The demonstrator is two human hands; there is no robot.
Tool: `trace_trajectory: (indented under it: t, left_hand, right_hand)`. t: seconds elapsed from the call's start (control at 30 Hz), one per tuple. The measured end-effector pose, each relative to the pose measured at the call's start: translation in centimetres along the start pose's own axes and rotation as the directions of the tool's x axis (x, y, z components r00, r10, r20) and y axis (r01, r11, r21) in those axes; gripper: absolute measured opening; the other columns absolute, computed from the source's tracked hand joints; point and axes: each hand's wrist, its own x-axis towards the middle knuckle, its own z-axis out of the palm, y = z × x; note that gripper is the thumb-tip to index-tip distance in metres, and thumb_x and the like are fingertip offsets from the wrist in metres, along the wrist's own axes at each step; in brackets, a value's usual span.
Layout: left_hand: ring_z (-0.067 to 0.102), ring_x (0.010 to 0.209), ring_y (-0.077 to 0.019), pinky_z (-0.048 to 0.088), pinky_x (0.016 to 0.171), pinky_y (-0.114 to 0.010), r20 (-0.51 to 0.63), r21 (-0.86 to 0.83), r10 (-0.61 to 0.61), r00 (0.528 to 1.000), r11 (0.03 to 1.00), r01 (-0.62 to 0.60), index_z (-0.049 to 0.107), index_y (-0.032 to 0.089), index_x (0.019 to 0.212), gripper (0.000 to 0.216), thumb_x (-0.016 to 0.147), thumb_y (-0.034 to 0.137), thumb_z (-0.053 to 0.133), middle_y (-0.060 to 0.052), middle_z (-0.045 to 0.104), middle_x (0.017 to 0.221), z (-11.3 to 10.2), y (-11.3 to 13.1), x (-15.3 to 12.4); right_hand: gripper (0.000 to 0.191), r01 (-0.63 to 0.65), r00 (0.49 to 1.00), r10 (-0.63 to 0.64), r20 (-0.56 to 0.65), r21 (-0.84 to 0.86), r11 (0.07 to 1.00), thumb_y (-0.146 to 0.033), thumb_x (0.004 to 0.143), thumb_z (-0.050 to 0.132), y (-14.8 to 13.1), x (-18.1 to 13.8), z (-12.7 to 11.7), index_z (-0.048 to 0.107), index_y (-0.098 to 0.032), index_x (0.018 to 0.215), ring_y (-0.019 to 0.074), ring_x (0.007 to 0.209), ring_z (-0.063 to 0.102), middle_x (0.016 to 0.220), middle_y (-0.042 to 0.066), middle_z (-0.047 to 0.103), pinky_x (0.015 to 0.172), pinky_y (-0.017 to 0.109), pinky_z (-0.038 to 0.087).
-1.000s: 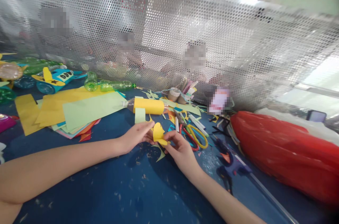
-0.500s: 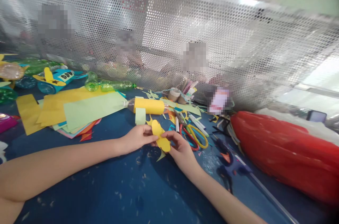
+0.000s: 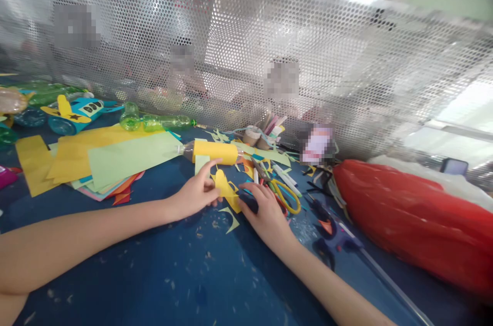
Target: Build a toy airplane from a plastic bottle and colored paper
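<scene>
My left hand point(image 3: 198, 190) pinches the edge of a yellow paper cutout point(image 3: 222, 183) between thumb and lower fingers, its index finger raised. To its right is my right hand point(image 3: 264, 210), fingers apart, holding nothing. Another yellow paper piece point(image 3: 234, 205) lies between the hands, and a curved pale green paper scrap point(image 3: 231, 221) rests just below. Behind them lies a clear plastic bottle wrapped in yellow paper point(image 3: 215, 152), with a pale green paper piece point(image 3: 202, 164) against its front. Yellow-handled scissors point(image 3: 287, 197) lie beyond my right hand, partly over red-handled ones.
Coloured paper sheets point(image 3: 131, 161) are stacked at left, near a blue bottle plane point(image 3: 82, 113) and green bottles point(image 3: 167, 122). To the right are a blue glue gun point(image 3: 341, 236) and a red plastic bag point(image 3: 408, 218). A perforated metal screen point(image 3: 239, 33) stands behind; people show through it.
My right hand has let go of the yellow cutout and moved slightly right, fingers opening. My left hand keeps the cutout and has lifted its index finger.
</scene>
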Motion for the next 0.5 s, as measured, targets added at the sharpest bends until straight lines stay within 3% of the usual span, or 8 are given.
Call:
trace_trajectory:
  t: [0.07, 0.17, 0.27, 0.5]
  left_hand:
    - [0.057, 0.056, -0.0132, 0.044, 0.061, -0.027, -0.063, 0.199, 0.059, 0.996, 0.979, -0.046, 0.038, 0.02, 0.13, 0.054, 0.077, 0.014, 0.048, 0.004, 0.059, 0.061, -0.7, 0.1, 0.3]
    - [0.055, 0.056, -0.0143, 0.042, 0.06, -0.027, -0.117, 0.448, 0.121, 0.986, 0.892, -0.056, 0.063, 0.019, 0.099, 0.028, 0.076, 0.016, 0.047, 0.001, 0.06, 0.061, -1.6, -0.1, 0.9]
    - [0.054, 0.056, -0.015, 0.041, 0.059, -0.028, -0.129, 0.569, 0.178, 0.976, 0.819, -0.074, 0.068, 0.018, 0.085, 0.022, 0.076, 0.019, 0.048, -0.003, 0.065, 0.069, -2.2, -0.6, 1.3]
    - [0.057, 0.071, -0.0185, 0.041, 0.063, -0.027, -0.181, 0.728, 0.227, 0.957, 0.685, -0.025, 0.07, 0.019, 0.08, 0.023, 0.08, 0.028, 0.049, -0.005, 0.065, 0.077, -2.9, -1.0, 1.8]
  right_hand:
    - [0.024, 0.051, 0.998, -0.048, 0.046, -0.075, 0.996, -0.028, 0.081, 0.056, 0.3, 0.1, 0.0, 0.059, -0.027, 0.105, 0.0274, 0.1, 0.054, 0.105, 0.006, 0.063, 0.089, 0.047, 0.041]
    - [0.025, 0.063, 0.993, -0.055, 0.101, -0.079, 0.995, -0.025, 0.082, 0.053, 0.4, 0.0, 0.2, 0.059, -0.027, 0.107, 0.0261, 0.096, 0.056, 0.101, 0.005, 0.065, 0.086, 0.044, 0.044]
    - [0.024, 0.044, 0.992, -0.039, 0.118, -0.039, 0.998, -0.021, 0.082, 0.051, 0.1, -0.1, 0.2, 0.06, -0.026, 0.104, 0.0247, 0.092, 0.057, 0.099, 0.006, 0.063, 0.083, 0.042, 0.046]
    - [0.025, -0.077, 0.994, 0.065, 0.085, 0.141, 0.987, -0.016, 0.078, 0.048, 0.3, -0.1, 0.2, 0.056, -0.025, 0.099, 0.018, 0.067, 0.056, 0.077, 0.001, 0.057, 0.065, 0.032, 0.048]
